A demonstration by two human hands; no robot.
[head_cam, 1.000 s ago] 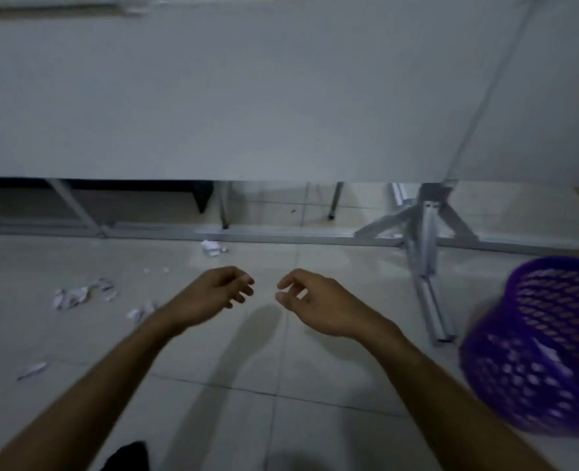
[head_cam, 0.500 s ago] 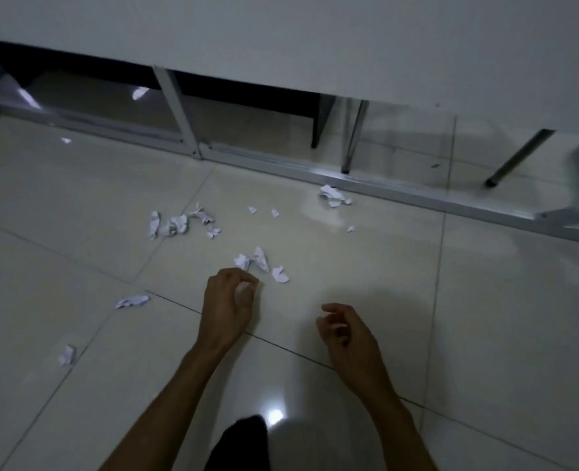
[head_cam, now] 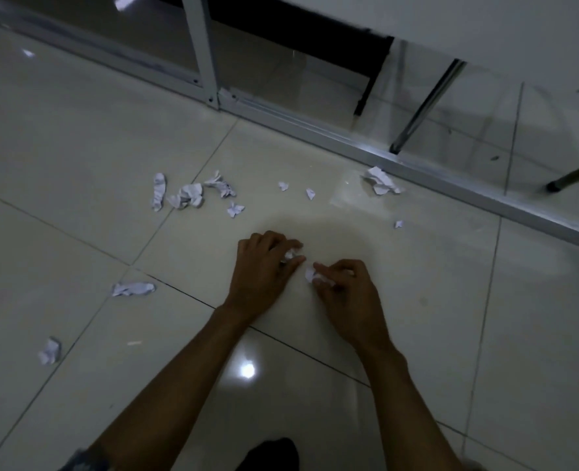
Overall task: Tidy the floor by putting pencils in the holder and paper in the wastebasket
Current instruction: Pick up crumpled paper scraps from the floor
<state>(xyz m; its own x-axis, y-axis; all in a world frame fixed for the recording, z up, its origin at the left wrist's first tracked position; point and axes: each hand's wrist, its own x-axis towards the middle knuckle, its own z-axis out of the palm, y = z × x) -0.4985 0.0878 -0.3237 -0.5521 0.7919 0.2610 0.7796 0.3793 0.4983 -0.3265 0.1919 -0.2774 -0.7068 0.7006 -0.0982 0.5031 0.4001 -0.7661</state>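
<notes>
Both hands are low over the tiled floor at mid-frame. My left hand curls around a small white paper scrap that shows between its fingers. My right hand pinches another crumpled paper scrap at its fingertips. More crumpled paper lies scattered: a cluster to the upper left, a larger wad by the metal rail, a strip to the left and one piece at the lower left. No wastebasket, pencils or holder are in view.
A metal floor rail of a table frame runs diagonally across the top, with an upright post and slanted chair legs behind it. A white tabletop edge overhangs at the top right. A dark shape sits at the bottom edge.
The view has swung left and down, so the purple basket is out of frame. Both hands dropped to the floor and closed on the paper scraps that lay in front of them.
</notes>
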